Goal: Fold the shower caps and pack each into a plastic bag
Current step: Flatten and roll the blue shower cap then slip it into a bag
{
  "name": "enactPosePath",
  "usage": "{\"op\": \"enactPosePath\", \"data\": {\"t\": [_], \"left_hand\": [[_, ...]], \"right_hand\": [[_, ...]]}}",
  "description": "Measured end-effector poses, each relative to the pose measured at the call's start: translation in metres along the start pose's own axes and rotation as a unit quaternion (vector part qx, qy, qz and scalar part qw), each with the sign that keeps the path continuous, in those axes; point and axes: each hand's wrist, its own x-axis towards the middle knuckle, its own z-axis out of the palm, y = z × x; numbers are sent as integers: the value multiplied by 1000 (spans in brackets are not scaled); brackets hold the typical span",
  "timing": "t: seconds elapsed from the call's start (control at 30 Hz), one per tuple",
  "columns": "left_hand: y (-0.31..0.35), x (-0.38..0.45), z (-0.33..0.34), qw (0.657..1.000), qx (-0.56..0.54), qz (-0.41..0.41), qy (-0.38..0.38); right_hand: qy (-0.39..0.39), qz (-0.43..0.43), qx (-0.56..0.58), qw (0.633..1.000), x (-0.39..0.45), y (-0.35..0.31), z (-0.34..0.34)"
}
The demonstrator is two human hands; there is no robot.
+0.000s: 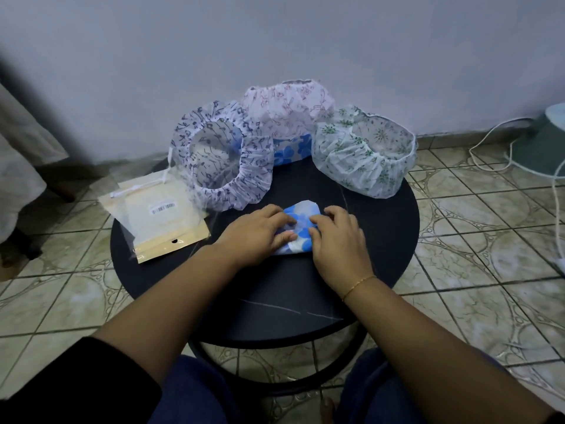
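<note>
Probably a home, patterned floor tiles (477, 240), plain wall (275, 41), round table (382, 240)

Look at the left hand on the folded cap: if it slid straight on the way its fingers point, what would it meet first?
The left hand points right, across the folded blue-flowered cap. It would probably meet the right hand first, whose fingers rest close opposite on that cap.

Both forearms reach in from the lower corners toward the frame's centre. The left hand (260, 232) and right hand (337, 240) lie palms down, fingertips nearly meeting, fingers bent, pressing downward.
</note>
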Motion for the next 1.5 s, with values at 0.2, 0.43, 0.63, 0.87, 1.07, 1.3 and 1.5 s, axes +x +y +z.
{"op": "enactPosePath", "data": {"t": [0.2,0.43,0.63,0.87,1.07,1.3,1.5], "left_hand": [[11,6,-5,994,80,3,-73],[14,7,-2,989,60,-40,-129],[14,10,1,986,26,-53,-154],[15,-8,14,996,63,-63,5],[19,-14,15,997,42,-35,59],[12,-25,5,999,-23,-4,31],[16,-17,-14,999,-33,-23,-10]], "right_hand": [[-67,-135,-86,985,-13,-8,9],[-189,-101,-87,973,-14,-9,6],[-236,-90,-55,966,-8,-8,-4],[-234,-75,101,964,-4,11,-19],[-172,-48,130,975,-10,16,-19],[-181,-43,51,981,-5,21,-23],[-187,45,127,973,-4,27,-20]]}}
